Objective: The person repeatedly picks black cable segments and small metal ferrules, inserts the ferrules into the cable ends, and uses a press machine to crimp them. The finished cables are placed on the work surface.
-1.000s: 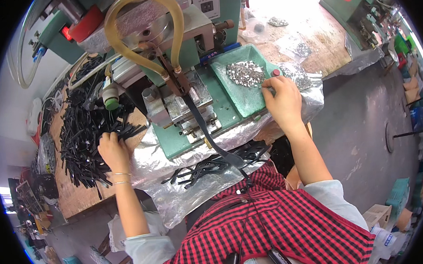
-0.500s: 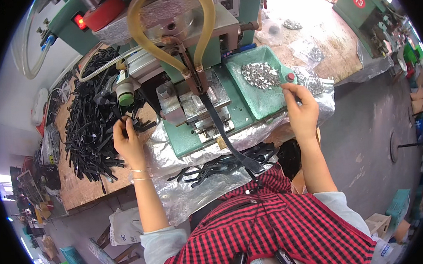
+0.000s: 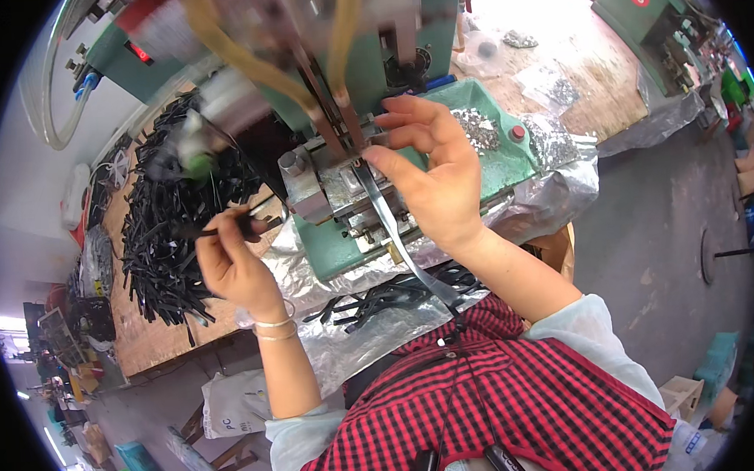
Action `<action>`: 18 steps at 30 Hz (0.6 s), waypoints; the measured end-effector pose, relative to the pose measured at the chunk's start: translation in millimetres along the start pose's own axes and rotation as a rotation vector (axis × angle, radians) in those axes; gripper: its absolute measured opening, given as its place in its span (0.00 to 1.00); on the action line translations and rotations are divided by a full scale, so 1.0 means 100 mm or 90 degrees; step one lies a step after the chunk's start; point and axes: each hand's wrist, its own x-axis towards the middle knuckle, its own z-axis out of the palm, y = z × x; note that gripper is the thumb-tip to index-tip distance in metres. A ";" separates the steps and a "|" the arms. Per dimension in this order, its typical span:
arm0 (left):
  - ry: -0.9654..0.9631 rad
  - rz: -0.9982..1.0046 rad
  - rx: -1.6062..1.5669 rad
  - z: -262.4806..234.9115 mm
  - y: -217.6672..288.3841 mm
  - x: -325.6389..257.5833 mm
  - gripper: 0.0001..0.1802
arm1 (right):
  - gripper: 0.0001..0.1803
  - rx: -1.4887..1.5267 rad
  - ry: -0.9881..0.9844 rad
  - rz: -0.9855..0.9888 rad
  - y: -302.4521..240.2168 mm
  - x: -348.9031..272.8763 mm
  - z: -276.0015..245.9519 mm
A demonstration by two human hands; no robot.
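A black strip (image 3: 386, 218) runs from the fixture of the green press (image 3: 327, 174) down toward my lap, its wide end over the apron. My right hand (image 3: 442, 177) is at the press head, thumb and index tip almost together beside the strip's upper end. Whatever is between those fingertips is too small to make out. My left hand (image 3: 238, 260) pinches another black strip (image 3: 261, 222) at the left of the press, in front of a pile of black strips (image 3: 173, 246).
A green tray (image 3: 501, 165) with small metallic bits and a red button (image 3: 518, 132) sits right of the fixture. More black strips (image 3: 397, 298) lie on silvery sheeting at the front edge. Another green machine (image 3: 652, 25) stands far right.
My right hand has moved left from the tray to the press head. My left hand has picked up a black strip from the pile. The press's upper part is blurred by motion.
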 end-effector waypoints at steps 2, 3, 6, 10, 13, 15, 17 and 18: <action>0.018 0.101 -0.026 0.09 0.43 0.08 0.10 | 0.30 -0.028 -0.035 -0.058 -0.08 0.01 0.05; 0.027 0.170 -0.029 0.11 0.56 0.10 0.11 | 0.30 -0.008 -0.043 -0.031 -0.15 0.00 0.07; -0.038 0.291 0.027 0.10 0.81 0.03 0.15 | 0.32 0.072 -0.053 0.071 -0.36 -0.05 0.13; -0.287 0.440 0.177 0.15 0.84 -0.09 0.11 | 0.33 0.081 -0.101 0.123 -0.54 -0.05 0.11; -0.229 0.373 0.073 0.31 0.85 -0.17 0.08 | 0.33 0.021 -0.102 0.123 -0.44 0.02 0.13; -0.080 0.328 -0.068 0.43 0.86 -0.09 0.13 | 0.35 -0.040 -0.103 0.136 -0.40 0.05 0.11; -0.046 0.253 -0.155 0.40 1.06 0.12 0.15 | 0.34 -0.037 -0.079 0.096 -0.38 0.03 0.11; -0.030 0.231 -0.167 0.40 1.11 0.21 0.15 | 0.34 -0.017 -0.072 0.080 -0.29 0.01 0.09</action>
